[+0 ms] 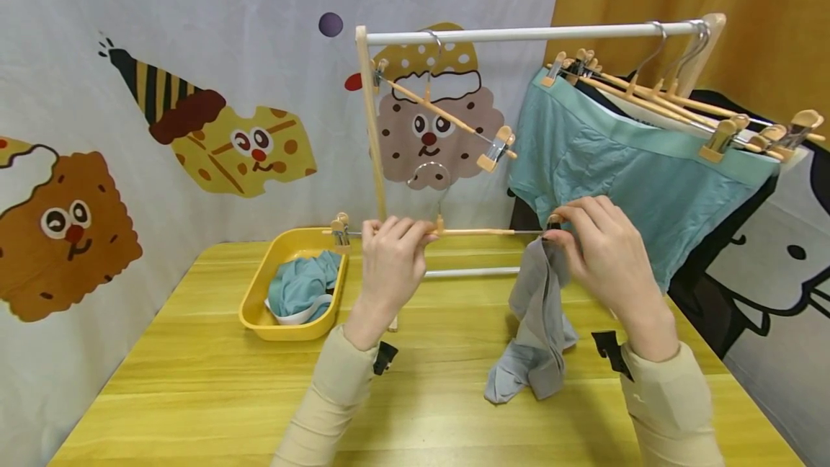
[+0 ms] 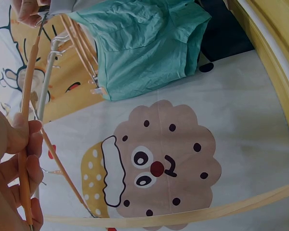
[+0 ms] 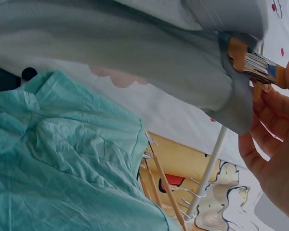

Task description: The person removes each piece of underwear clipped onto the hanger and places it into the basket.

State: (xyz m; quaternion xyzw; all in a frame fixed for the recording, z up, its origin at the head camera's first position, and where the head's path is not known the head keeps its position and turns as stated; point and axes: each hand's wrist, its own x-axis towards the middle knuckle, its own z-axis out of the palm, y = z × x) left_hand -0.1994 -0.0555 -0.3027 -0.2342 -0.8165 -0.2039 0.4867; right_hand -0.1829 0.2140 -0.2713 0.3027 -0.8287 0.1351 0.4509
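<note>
A wooden clip hanger (image 1: 480, 231) is held level above the table, its hook pointing up. My left hand (image 1: 394, 254) grips its bar left of the middle; in the left wrist view the fingers (image 2: 34, 163) curl round the wood. At the right end my right hand (image 1: 606, 258) pinches the hanger's clip (image 3: 260, 67). A grey garment (image 1: 541, 316) hangs from that clip, its lower end near or on the tabletop. The left-end clip (image 1: 340, 229) bears no cloth.
Behind stands a rack (image 1: 519, 34) with another clip hanger (image 1: 447, 110) carrying no garment, and several at the right. Teal underpants (image 1: 622, 143) hang there. A yellow basin (image 1: 256, 308) at the left holds teal cloth (image 1: 303, 283) with a white band.
</note>
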